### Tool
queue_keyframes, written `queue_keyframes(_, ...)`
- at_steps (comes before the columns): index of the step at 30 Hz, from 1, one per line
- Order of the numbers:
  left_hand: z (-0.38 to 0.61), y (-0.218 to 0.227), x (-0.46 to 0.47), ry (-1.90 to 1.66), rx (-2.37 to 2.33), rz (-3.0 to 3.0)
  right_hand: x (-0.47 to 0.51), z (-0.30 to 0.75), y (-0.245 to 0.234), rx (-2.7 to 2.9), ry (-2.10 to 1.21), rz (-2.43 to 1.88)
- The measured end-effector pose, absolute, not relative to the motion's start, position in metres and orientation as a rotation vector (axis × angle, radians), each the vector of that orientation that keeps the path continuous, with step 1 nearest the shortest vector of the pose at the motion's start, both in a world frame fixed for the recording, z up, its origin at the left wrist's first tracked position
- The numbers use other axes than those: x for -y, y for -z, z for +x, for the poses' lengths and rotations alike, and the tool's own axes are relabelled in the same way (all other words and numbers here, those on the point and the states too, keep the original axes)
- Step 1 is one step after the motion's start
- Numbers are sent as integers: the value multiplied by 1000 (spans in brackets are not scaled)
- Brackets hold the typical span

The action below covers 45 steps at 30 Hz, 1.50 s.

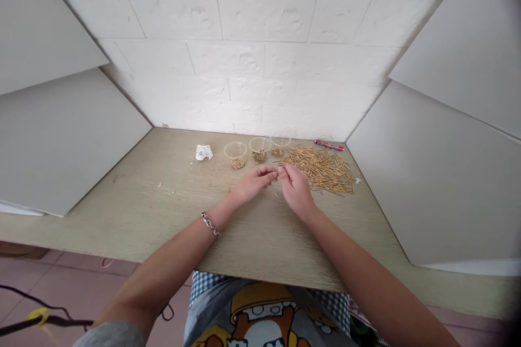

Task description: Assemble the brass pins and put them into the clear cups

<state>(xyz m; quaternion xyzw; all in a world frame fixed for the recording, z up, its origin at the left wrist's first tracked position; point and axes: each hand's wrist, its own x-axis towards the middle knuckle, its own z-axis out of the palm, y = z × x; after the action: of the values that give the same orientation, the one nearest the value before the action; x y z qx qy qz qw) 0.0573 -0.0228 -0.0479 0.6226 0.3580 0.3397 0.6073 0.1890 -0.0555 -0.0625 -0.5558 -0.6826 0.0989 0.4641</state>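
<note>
My left hand [255,182] and my right hand [293,184] meet fingertip to fingertip above the table. Both are closed in a pinch, and whatever is between the fingers is too small or hidden to make out. Right behind my right hand spreads a pile of thin gold-coloured metal sticks [325,168]. Beyond my left hand stand three clear plastic cups, the left cup [235,150], the middle cup [259,145] and the right cup [280,139], with small gold-coloured pieces low in them.
A crumpled white tissue [204,152] lies left of the cups. A red wrapped tube [329,145] rests by the back wall. Small scraps dot the wooden table [163,227]. Grey panels, a left panel [61,141] and a right panel [439,173], flank the work area.
</note>
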Motion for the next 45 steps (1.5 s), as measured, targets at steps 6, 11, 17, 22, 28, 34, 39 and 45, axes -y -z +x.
queue_keyframes(6, 58, 52, 20, -890, -1068, 1608, 50, 195, 64, 1812, -118, -1534)
queue_keyframes(11, 54, 54, 16, -1200, -1187, 1597, 46, 193, 71, 2149, -3, -1626)
queue_keyframes(17, 54, 56, 13, -1273, -1126, 1546, 47, 186, 71, 2251, 18, -1724)
queue_keyframes(22, 55, 59, 13, -1281, -1096, 1551, 45, 185, 70, 2259, -19, -1719)
queue_keyframes(28, 54, 64, 10, -1255, -1092, 1601, 44, 185, 71, 2263, -31, -1706)
queue_keyframes(34, 54, 61, 14, -1199, -1127, 1723, 41, 182, 76, 2329, 8, -1673)
queue_keyframes(39, 51, 61, 14, -1163, -1145, 1876, 42, 185, 74, 2177, -96, -1644)
queue_keyframes(45, 50, 60, 12, -1056, -1040, 1660, 46, 199, 64, 2045, -113, -1357)
